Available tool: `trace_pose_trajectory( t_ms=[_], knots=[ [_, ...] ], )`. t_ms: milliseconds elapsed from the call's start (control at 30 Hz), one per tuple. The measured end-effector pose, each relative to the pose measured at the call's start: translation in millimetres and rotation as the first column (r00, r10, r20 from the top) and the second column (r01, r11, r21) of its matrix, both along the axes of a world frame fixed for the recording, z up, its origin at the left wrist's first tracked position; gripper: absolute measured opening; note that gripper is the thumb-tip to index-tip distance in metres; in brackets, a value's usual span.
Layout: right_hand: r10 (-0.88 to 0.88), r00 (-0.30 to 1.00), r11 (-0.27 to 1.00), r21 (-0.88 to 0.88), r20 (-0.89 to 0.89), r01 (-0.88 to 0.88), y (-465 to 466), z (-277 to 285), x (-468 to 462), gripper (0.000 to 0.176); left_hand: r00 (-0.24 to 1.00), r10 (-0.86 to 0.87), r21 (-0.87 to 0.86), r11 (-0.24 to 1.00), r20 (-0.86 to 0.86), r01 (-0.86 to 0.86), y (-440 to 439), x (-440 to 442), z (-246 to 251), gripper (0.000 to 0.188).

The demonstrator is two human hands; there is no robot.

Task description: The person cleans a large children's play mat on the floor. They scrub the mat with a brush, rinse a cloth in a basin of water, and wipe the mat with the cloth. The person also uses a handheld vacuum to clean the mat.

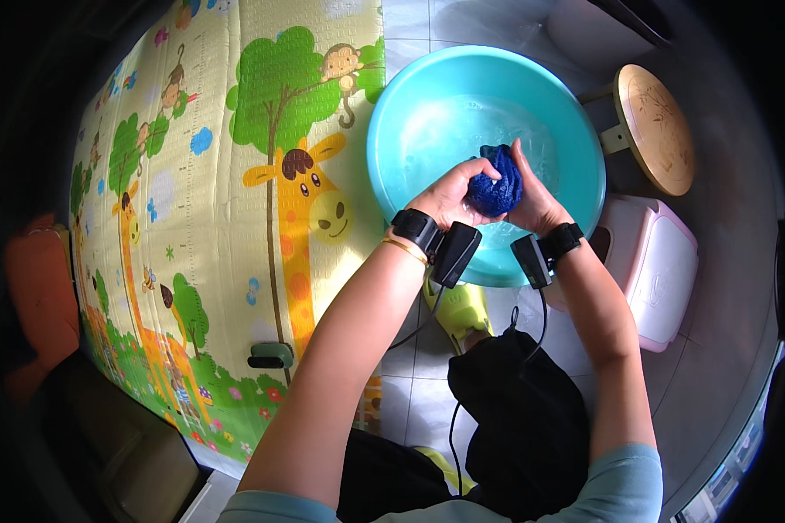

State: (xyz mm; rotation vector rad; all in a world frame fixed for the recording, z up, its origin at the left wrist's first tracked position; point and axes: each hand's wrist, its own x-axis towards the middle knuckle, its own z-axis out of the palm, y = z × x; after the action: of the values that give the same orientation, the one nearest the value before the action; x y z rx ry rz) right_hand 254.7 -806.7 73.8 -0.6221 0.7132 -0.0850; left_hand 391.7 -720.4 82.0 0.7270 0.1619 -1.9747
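A bunched dark blue cloth is pressed between my two hands over a turquoise plastic basin. My left hand wraps its left side, the thumb lying across the top. On the right, my right hand lies along the cloth with its fingers pointing up and partly hidden behind it. Shallow water covers the basin's bottom below the hands. Each wrist carries a black strap with a cabled black device.
A play mat with giraffes and trees lies left of the basin, with a green brush on it. To the right are a round wooden stool and a pink-and-white plastic stool. A yellow-green clog sits by the basin's near edge.
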Motion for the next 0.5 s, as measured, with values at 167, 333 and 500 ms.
trace_pose_trajectory(
  t_ms=[167, 333, 500],
  knots=[
    [0.055, 0.995, 0.974, -0.215, -0.087, -0.072, -8.8, 10.1, 6.7, 0.047, 0.993, -0.1, -0.108, 0.99, -0.058, 0.094, 3.5, -0.2, -0.1, 0.049],
    [0.005, 0.991, 0.967, -0.251, -0.134, -0.039, -11.5, 17.8, 22.6, 0.037, 0.957, -0.139, -0.035, 0.988, 0.254, 0.153, 6.5, 1.0, -4.8, 0.038],
    [-0.01, 0.961, 0.913, -0.394, -0.277, -0.104, -9.1, 11.9, 34.9, 0.038, 0.713, -0.296, 0.042, 0.936, 0.635, 0.351, -4.3, 3.7, -10.5, 0.024]
  ],
)
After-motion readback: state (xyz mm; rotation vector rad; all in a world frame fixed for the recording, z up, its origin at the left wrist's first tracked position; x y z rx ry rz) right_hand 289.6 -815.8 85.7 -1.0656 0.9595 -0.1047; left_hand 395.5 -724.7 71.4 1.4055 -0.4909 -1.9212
